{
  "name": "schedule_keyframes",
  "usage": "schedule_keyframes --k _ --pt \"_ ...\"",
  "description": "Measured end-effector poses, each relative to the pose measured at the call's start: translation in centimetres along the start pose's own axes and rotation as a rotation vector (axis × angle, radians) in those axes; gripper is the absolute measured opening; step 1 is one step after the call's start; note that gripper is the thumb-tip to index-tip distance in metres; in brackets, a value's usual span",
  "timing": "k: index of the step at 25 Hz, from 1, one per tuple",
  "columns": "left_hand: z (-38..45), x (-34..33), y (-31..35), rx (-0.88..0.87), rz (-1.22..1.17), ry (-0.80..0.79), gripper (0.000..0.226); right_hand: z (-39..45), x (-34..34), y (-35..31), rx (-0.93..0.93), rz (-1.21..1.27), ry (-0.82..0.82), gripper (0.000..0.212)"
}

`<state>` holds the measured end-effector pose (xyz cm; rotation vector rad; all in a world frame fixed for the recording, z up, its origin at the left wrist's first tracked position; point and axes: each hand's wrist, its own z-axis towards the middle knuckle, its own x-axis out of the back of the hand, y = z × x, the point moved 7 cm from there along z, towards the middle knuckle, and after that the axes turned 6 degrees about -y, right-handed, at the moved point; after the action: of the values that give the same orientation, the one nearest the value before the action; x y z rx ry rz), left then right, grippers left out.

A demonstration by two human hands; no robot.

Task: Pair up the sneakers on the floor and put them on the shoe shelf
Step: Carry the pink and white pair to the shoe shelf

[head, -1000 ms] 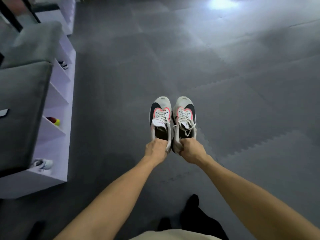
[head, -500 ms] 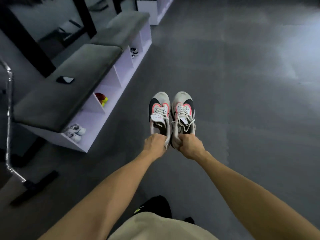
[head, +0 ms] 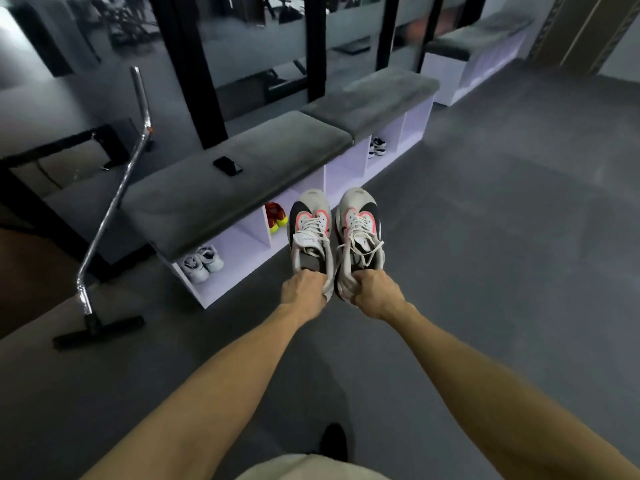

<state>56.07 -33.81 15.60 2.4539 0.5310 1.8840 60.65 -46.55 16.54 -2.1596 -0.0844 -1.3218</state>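
Two sneakers [head: 334, 237] held by heels, left hand [head: 304, 292], right hand [head: 375, 292], seemingly short of shelf [head: 256, 237]

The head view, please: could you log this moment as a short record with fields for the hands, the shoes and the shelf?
left hand: grips the heel of the left sneaker
right hand: grips the heel of the right sneaker
sneakers: side by side, toes toward the shoe shelf, off the floor
shelf contents: white pair, red-and-yellow pair, dark-and-white pair
bench top: phone
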Motion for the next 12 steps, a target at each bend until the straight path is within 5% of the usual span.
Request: schedule_keyframes --k 12 --pt "15.3 5.6 -4.4 0.399 -0.124 0.092 0.016 21.0 7.3 -2.9 0.333 -0.121 -0.205 0.016"
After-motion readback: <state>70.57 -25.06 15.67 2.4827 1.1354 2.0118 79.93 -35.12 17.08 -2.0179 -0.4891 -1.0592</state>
